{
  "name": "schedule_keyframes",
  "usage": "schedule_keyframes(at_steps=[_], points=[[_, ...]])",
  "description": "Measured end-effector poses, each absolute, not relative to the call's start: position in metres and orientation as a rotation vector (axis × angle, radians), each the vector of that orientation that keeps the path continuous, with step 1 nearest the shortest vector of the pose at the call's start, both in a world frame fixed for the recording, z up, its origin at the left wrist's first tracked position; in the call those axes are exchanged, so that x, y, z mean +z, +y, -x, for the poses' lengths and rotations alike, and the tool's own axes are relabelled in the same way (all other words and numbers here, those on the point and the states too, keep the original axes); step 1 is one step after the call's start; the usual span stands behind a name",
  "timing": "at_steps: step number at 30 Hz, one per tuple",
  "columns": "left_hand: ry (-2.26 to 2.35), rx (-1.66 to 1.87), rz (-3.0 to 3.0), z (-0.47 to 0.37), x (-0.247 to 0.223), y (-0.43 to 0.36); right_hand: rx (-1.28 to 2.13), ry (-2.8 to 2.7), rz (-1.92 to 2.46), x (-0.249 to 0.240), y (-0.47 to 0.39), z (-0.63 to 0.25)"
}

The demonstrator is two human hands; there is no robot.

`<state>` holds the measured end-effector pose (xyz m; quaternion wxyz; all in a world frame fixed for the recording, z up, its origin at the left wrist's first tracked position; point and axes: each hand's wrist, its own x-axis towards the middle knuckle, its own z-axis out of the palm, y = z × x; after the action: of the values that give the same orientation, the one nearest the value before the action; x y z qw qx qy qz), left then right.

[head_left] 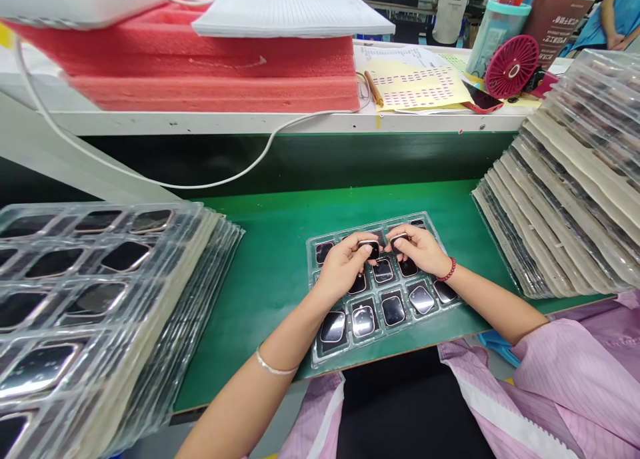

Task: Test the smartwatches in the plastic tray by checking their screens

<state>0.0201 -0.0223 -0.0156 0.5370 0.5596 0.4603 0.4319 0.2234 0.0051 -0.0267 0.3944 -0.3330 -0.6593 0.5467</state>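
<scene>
A clear plastic tray (316, 352) lies on the green mat, its pockets holding several dark, glossy square watch faces with rounded corners. Over its far half, my left hand (345, 266) pinches one watch face (369, 248) between thumb and fingers. Close by on the right, my right hand (419, 249) grips a second watch face (400, 242), partly covered by the fingers. The two hands are almost touching. Among the pieces resting in the tray are a watch face (393, 309) in the near row and another (383, 270) just below my hands.
Tall stacks of filled trays stand at the left (125, 299) and right (560, 206). Behind the green mat (270, 246) runs a white shelf edge (225, 122) with red foam (215, 72), a paper pad (295, 9), a small fan (513, 67) and a phone (483, 98). A white cable (240, 174) hangs down.
</scene>
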Motion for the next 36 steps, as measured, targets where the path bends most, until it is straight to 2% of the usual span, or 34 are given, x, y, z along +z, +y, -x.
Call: schedule_keyframes(at_steps=[3,9,15,22,32,36], points=[[1.086,1.071,-1.335,-0.0212,-0.0154,-0.0217,1.286,-1.768,0.856,-0.0272,0.0043,-0.2232],[1.145,1.060,-1.346,-0.0200,-0.0153,-0.0207,1.402,-1.736,0.872,-0.0291,0.0071,-0.2255],[1.146,1.051,-1.323,-0.0194,-0.0189,-0.0188,1.093,-1.853,0.933,-0.0238,0.0041,-0.2236],[1.166,1.097,-1.312,-0.0177,-0.0149,-0.0189,1.383,-1.841,0.820,-0.0229,0.0038,-0.2255],[1.179,1.041,-1.304,-0.0172,-0.0139,-0.0208,1.524,-1.699,0.866,-0.0268,0.0055,-0.2263],[1.121,1.071,-1.279,-0.0171,-0.0112,-0.0209,1.466,-1.671,0.859,-0.0256,0.0063,-0.2255]])
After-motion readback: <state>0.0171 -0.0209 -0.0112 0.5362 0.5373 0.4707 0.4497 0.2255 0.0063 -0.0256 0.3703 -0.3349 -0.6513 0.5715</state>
